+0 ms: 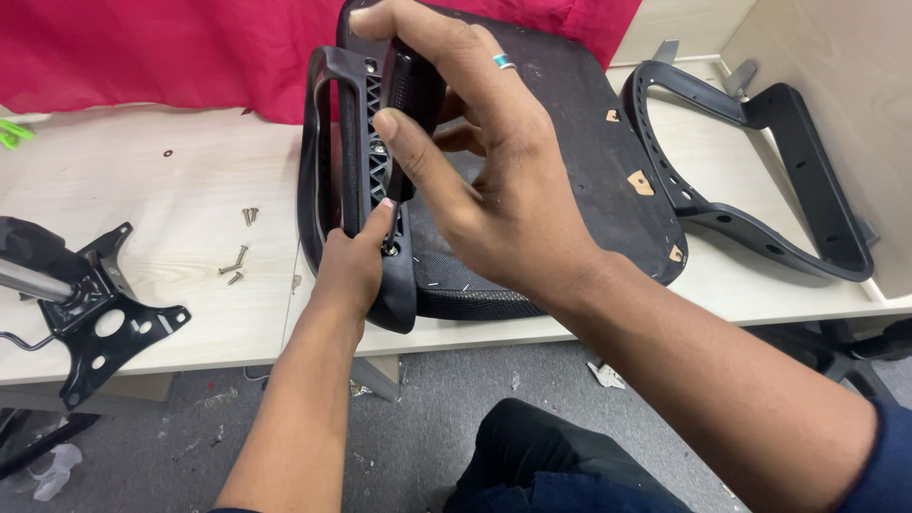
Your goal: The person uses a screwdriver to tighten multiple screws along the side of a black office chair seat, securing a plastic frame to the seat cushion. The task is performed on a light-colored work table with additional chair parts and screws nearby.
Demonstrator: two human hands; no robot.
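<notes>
The armrest (356, 142) in my grip is black, its inner face ribbed in a lattice of triangles. Behind it the chair seat (579, 142) is black mesh. Beyond the seat lies crimson cloth (142, 47). The bench (190, 190) left of the seat is pale woodgrain.

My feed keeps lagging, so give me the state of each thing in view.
Left hand: gripping the armrest's lower end.
Right hand: closed around the armrest top.
Armrest: upright against the seat edge.
Seat: upside down on the table.
Loose screws: lying on the table.
Second armrest: lying flat, untouched.
</notes>
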